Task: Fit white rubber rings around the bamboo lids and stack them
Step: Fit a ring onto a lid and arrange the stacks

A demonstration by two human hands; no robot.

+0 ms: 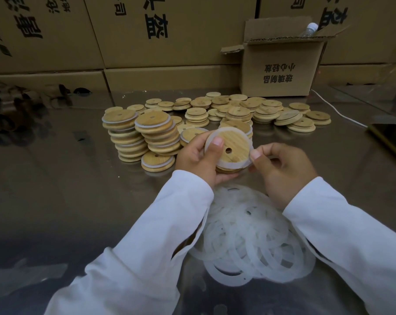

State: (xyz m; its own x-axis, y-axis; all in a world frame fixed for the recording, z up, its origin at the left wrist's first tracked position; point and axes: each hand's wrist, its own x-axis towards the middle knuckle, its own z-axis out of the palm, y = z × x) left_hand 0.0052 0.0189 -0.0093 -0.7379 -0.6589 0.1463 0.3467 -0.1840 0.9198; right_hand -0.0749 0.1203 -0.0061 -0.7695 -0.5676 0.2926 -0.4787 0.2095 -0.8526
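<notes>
One steel bench (67, 178) carries it all. Toward its far edge spreads a litter of bare lids (249, 110). Left of these, nearer the middle, lean two tall stacks (142, 137) of ringed lids with a short one at their foot. At the near edge, between the sleeves, sits a heap of loose rings (253, 237).

Above that heap both hands hold one lid (232, 146), its face tilted toward the camera and its centre hole showing. The left hand (197, 160) cups it from the left and below, thumb pressed on the face near the left rim. The right hand (283, 169) is at the right rim, thumb and forefinger pinching the ring (228, 165).

The ring runs round most of the rim. At the pinch it looks lifted rather than seated, though the fingers hide that part. The move probably turns on this right edge: draw the ring outward and over, against the left thumb's anchor. The stacks lie beyond and nearer the left hand.
</notes>
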